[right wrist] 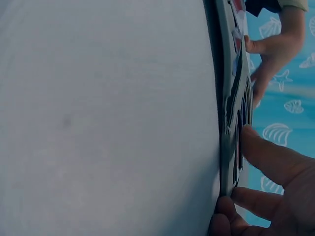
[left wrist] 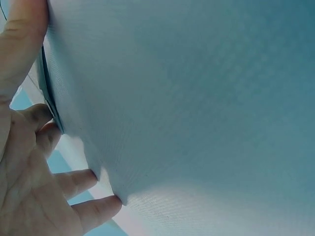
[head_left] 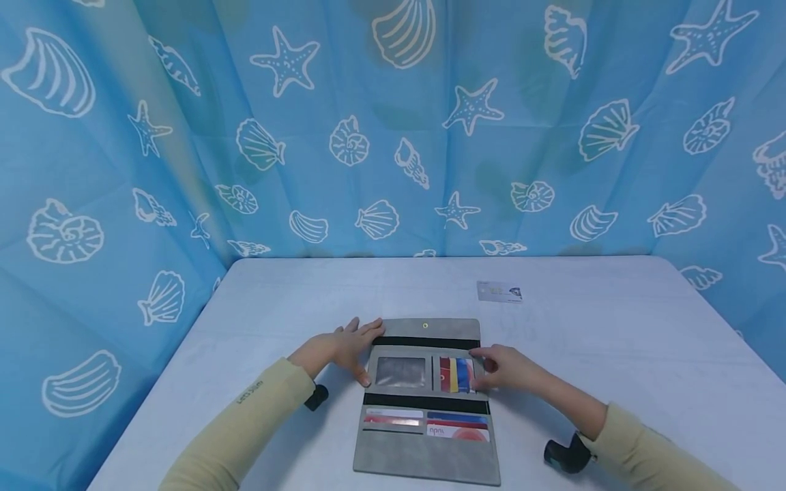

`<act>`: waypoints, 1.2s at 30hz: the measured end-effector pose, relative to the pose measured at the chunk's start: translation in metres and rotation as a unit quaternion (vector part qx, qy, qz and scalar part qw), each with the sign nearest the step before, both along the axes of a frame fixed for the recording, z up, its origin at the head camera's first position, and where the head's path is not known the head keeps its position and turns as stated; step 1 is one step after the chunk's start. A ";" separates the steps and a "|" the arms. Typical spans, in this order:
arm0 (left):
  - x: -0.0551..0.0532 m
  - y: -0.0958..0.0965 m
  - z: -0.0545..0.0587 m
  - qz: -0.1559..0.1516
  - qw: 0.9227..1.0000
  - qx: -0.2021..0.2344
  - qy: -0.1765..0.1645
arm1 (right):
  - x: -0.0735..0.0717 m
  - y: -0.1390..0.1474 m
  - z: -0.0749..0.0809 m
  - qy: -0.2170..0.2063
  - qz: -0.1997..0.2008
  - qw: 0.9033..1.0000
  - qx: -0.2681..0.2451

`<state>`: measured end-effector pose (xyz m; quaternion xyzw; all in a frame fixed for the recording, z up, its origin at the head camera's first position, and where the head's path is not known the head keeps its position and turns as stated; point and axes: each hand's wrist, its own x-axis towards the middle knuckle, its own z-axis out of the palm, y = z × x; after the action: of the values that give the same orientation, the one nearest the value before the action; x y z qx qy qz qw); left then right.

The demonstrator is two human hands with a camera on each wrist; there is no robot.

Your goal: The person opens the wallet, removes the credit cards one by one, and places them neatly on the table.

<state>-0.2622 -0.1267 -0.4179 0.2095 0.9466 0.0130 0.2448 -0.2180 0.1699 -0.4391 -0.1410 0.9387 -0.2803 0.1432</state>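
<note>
A grey long wallet (head_left: 424,464) lies unfolded on the table, with bank cards (head_left: 457,375) in the right middle pocket and more cards (head_left: 457,429) in the lower slots. At its left edge, my left hand (head_left: 346,346) rests with fingers spread, fingertips on the upper flap and thumb beside the clear window (head_left: 401,372). In the left wrist view, several fingertips of the left hand (left wrist: 29,172) touch the tablecloth. My right hand (head_left: 506,368) grips the wallet's right edge with bent fingers; in the right wrist view the thumb of the right hand (right wrist: 290,182) lies over the card pocket.
A single silvery card (head_left: 499,292) lies on the white table (head_left: 614,314) beyond the wallet, toward the right. Behind the table hangs a blue curtain (head_left: 344,88) with shells and starfish. A dark wrist camera (head_left: 568,455) sits below the right forearm.
</note>
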 end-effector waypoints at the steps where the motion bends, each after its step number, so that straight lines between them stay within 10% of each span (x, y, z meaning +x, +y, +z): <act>1: 0.000 0.000 0.000 0.000 1.000 0.000 0.000 | 0.001 -0.001 0.000 0.006 0.005 1.000 0.010; 13: 0.000 0.000 -0.002 0.002 1.000 0.010 -0.003 | 0.006 -0.008 0.003 0.021 0.011 0.999 0.038; 36: -0.001 -0.001 -0.005 -0.003 1.000 0.012 0.004 | -0.006 -0.014 0.006 -0.090 -0.105 0.985 -0.103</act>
<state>-0.2631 -0.1276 -0.4227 0.2151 0.9468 0.0225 0.2385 -0.2238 0.1556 -0.4333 -0.0296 0.8975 -0.4008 0.1818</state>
